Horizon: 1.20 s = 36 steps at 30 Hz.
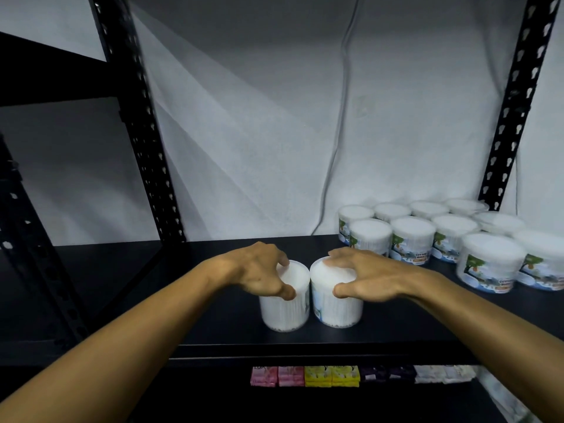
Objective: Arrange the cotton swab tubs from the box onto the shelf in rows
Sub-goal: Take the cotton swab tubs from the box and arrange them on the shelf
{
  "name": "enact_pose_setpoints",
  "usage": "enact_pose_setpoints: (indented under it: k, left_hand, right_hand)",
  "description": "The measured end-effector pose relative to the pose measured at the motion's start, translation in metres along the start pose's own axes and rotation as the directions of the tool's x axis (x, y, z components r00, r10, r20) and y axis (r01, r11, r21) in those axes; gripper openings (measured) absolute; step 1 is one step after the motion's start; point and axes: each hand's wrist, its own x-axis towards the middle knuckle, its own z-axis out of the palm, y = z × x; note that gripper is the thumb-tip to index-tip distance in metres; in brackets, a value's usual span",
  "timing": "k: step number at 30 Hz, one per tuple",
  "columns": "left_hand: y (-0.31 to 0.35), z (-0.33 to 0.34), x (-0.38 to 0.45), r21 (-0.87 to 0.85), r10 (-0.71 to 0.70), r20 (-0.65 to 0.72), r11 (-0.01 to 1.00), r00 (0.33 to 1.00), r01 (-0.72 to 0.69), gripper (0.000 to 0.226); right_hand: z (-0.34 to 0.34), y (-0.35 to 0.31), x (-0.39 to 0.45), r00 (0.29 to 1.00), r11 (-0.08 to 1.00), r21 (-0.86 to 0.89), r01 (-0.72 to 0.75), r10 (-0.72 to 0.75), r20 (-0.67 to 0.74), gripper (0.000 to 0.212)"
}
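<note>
Fingers point(282, 261) of the left hand point(259, 274) curl over the lid of the left tub point(285, 303), thumb on the near rim and fingertips on the far rim, closed around the top edge. The right hand point(363, 279) does the same on the right tub point(335, 303): fingers spread fairly wide across the white lid, thumb pressed against the near side just under the rim. Both hands seem to be gripping from above, though whether the tubs rest on the shelf point(213, 315) or hang just over it is hard to tell.

The two tubs stand upright and touch each other near the front middle of the black shelf. They are clear plastic, packed with white swabs, so they are likely light and stiff. The smooth walls could be a little slippery, and the lids might pop off if squeezed or lifted carelessly. Holding around the rim where lid meets wall looks safest, or lower on the body for a firmer hold.

Well apart to the right, the rows of tubs point(433, 236) already fill the back corner of the shelf. The pair in hand probably belongs at the left end of those rows. No box is in view. Small coloured packs point(320, 375) sit on the shelf below.
</note>
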Motion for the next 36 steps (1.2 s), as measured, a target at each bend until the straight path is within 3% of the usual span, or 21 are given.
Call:
enact_pose_setpoints:
  k: [5, 8, 11, 19, 23, 27, 30, 33, 36]
  left_hand:
    - [-0.004, 0.007, -0.001, -0.075, 0.014, -0.020, 0.997, 1.000, -0.015, 0.081]
    - [-0.002, 0.015, -0.002, -0.056, -0.064, -0.139, 0.997, 0.988, 0.057, 0.099]
    - [0.004, 0.017, -0.001, 0.037, -0.107, -0.192, 0.992, 0.976, 0.117, 0.091]
    - [0.002, 0.012, 0.006, -0.045, -0.038, -0.105, 0.998, 0.994, 0.034, 0.079]
    - [-0.006, 0.011, 0.006, -0.125, 0.025, -0.060, 0.992, 0.998, -0.032, 0.079]
    - [-0.006, 0.016, 0.002, -0.110, 0.018, -0.141, 0.993, 0.990, -0.033, 0.080]
    - [-0.002, 0.019, -0.002, 0.014, -0.089, -0.238, 0.995, 0.967, 0.095, 0.092]
    - [0.003, 0.020, -0.003, 0.038, -0.122, -0.249, 0.990, 0.961, 0.136, 0.084]
    - [0.002, 0.018, 0.000, -0.001, -0.078, -0.225, 0.997, 0.971, 0.080, 0.076]
  right_hand:
    - [0.004, 0.004, 0.002, 1.000, 1.000, 0.026, 0.012, -0.011, -0.021, 0.076]
    - [0.011, 0.002, 0.003, 0.987, 0.999, -0.019, -0.031, 0.027, -0.158, 0.084]
    - [0.018, -0.001, 0.002, 0.967, 0.991, -0.113, -0.068, 0.038, -0.254, 0.083]
    - [0.014, -0.002, 0.002, 0.982, 0.998, -0.063, 0.019, -0.031, -0.189, 0.059]
    - [0.011, 0.001, 0.002, 0.989, 0.998, -0.020, 0.062, -0.064, -0.130, 0.062]
    - [0.012, 0.005, 0.001, 0.984, 0.999, -0.012, 0.041, -0.042, -0.171, 0.065]
    - [0.017, 0.002, -0.002, 0.969, 1.000, -0.026, -0.014, 0.007, -0.246, 0.071]
    - [0.021, -0.002, -0.004, 0.963, 0.997, -0.061, -0.036, 0.019, -0.268, 0.072]
    - [0.020, -0.004, -0.006, 0.967, 0.999, -0.043, -0.008, -0.003, -0.257, 0.061]
